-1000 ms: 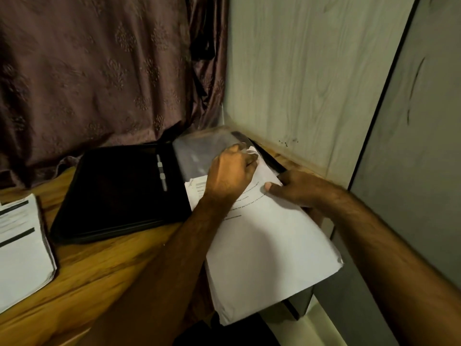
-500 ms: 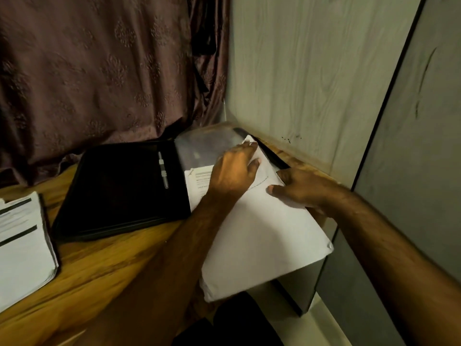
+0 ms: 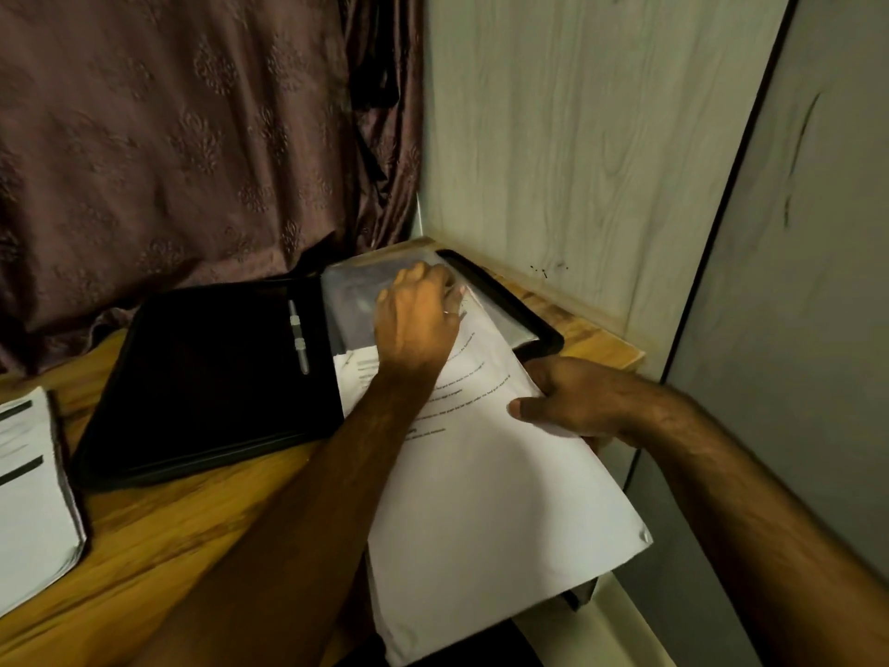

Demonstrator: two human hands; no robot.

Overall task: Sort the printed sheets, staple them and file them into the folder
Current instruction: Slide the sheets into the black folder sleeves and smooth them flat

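One view only, head cam looking down at a wooden desk set into a room corner. Landmark: the black folder, lying open and flat on the desk. Its left half is bare black with a metal fastener strip near the spine; its right half carries a clear plastic sleeve and runs up close to the corner. Printed sheets, white with a few text lines near the top, lie slanted over the folder's right half, top end at the sleeve, lower end hanging past the desk's near edge. Left hand sits on the upper end of the sheets, at the sleeve mouth, fingers curled down at the paper's top corner; looks like a pinch on paper or sleeve edge, but fingertips are hidden, so cannot tell which. Right hand is at the folder's right edge, thumb on top of the sheets, fingers tucked under their right margin, gripping them. Well left of the folder, at the frame edge, a second paper stack with dark bars printed on it. Behind the folder, a brown patterned curtain hangs down to the desk. Right of the folder, a pale wood-grain panel, then a grey wall past a dark vertical strip. Lighting dim.
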